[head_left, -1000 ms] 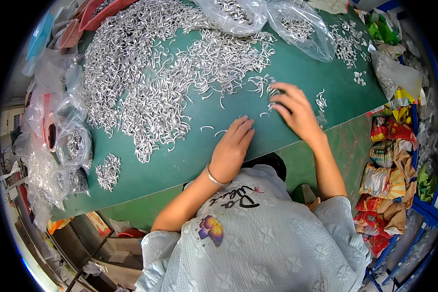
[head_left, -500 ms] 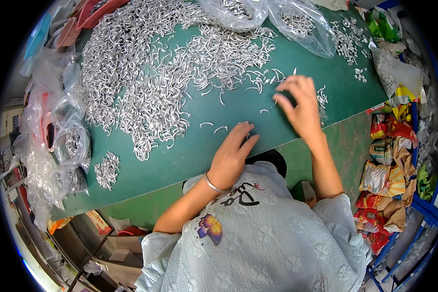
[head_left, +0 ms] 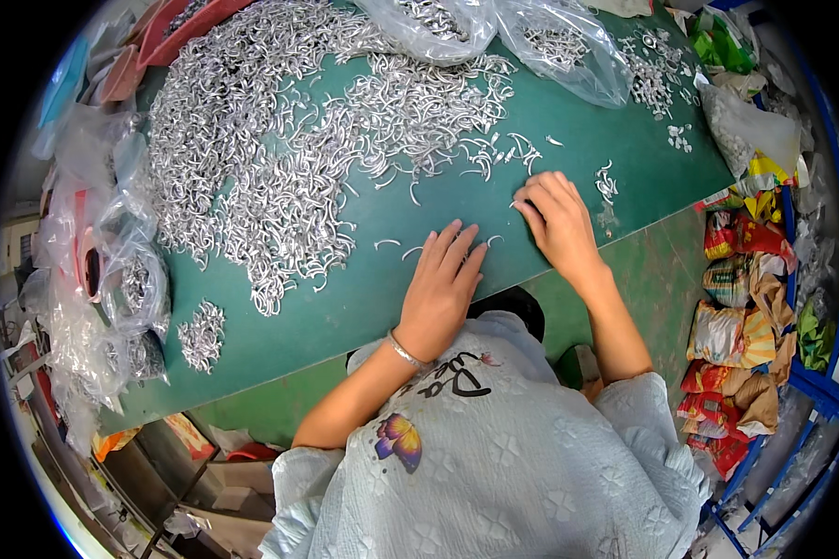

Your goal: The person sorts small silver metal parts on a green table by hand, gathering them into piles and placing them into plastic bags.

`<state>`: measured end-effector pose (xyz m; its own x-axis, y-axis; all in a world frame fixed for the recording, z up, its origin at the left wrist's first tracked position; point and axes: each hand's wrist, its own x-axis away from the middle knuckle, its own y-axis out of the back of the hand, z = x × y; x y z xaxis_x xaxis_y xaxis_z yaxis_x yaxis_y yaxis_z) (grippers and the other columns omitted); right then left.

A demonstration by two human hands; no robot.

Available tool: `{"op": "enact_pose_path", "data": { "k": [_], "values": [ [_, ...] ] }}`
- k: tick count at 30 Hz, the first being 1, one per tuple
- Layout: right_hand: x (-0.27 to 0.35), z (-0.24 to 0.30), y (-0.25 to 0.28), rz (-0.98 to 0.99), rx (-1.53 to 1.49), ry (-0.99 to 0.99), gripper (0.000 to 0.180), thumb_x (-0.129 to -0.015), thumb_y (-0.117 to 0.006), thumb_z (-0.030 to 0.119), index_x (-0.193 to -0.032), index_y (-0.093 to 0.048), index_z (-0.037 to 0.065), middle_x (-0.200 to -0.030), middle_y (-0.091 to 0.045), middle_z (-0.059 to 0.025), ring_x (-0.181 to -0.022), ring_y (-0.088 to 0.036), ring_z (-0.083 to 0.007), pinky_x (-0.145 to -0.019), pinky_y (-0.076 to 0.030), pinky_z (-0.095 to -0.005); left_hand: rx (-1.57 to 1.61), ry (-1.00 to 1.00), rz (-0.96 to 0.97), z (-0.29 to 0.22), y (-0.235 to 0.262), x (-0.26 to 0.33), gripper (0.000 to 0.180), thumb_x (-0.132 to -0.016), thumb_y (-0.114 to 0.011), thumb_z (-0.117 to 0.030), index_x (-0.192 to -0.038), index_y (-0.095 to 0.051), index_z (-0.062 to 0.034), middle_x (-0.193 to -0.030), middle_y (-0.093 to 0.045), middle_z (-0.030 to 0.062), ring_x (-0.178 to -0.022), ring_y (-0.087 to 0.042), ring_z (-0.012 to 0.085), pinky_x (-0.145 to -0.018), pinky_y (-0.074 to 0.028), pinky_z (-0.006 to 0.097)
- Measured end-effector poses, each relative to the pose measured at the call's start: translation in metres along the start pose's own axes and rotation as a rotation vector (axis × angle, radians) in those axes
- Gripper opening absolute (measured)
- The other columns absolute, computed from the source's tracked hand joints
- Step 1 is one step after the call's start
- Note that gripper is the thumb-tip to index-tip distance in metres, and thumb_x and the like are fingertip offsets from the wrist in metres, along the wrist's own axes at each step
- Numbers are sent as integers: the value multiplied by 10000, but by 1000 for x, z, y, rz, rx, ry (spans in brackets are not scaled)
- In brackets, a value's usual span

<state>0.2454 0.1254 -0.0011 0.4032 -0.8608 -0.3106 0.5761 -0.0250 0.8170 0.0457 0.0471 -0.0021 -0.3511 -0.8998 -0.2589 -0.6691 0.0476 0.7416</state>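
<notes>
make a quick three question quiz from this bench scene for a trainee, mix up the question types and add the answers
1. Multiple choice: on which of the person's wrists is the bracelet?
A) right
B) left
C) both

2. True or false: on the green table, the small heap of silvery pieces near the left end lies apart from the large pile.

3. Fill in the blank: the person's ____ hand is the nearer one to the small cluster of silvery pieces on the right part of the table.

Key: 1. B; 2. True; 3. right
</notes>
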Motion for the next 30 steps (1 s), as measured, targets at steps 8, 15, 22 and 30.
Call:
{"op": "enact_pose_path", "data": {
  "k": [8,15,22,30],
  "values": [
    [-40,3,-12,-145,176,37,101,-789,-663,61,-871,-613,31,-943,-569,-78,-894,-532,-277,-757,-412,-374,-219,-184,184,-6,-4,-13,412,-802,-619,-34,-1204,-555,28,-1322,-494,133,-1282,-425,344,-1071,-327,530],
    [-2,3,0,-31,45,61,158,-781,-680,80,-924,-635,30,-981,-580,-77,-885,-528,-268,-740,-405,-359,-102,-41,78,6,3,2,389,-785,-623,-6,-1165,-560,49,-1258,-511,146,-1252,-448,342,-1061,-341,537],
    [-37,12,-15,-161,228,-33,222,-768,-716,142,-949,-648,31,-972,-580,-72,-904,-511,-255,-762,-380,-367,-65,-19,80,5,6,2,380,-779,-617,31,-1154,-558,59,-1245,-511,166,-1246,-454,355,-1025,-412,440],
    [-12,21,-11,-22,97,27,145,-759,-702,104,-874,-644,40,-922,-553,-55,-893,-499,-244,-749,-366,-369,-36,-1,90,2,12,8,451,-728,-517,118,-1177,-539,85,-1281,-495,182,-1279,-432,369,-1011,-427,411]
  ]
}}
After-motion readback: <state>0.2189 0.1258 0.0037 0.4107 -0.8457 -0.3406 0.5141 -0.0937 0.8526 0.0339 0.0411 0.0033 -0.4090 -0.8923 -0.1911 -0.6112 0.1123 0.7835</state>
